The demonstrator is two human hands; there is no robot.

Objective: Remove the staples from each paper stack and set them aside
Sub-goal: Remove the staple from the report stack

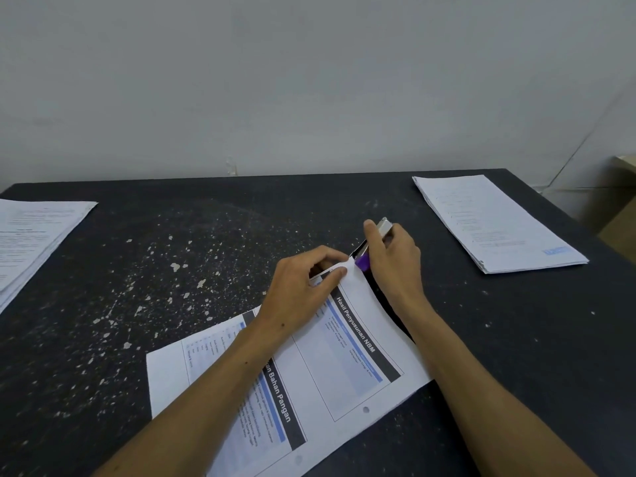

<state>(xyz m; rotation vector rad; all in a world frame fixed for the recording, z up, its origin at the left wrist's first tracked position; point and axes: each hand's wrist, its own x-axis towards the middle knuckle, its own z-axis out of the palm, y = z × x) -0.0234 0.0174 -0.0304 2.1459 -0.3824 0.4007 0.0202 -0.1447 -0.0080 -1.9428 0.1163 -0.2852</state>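
— What is carrying everything?
— A dark table [516, 339], its top showing pale chips and specks toward the left.
— What is lying on it?
— Three paper stacks: a printed stack [344, 373] is lying at the near middle, a left stack [31, 235] is sitting at the left edge, and a right stack [499, 222] is resting far right.

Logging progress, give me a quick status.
Left hand pinches stapled stack corner. Right hand grips purple stapler at that corner. Nothing in the way.
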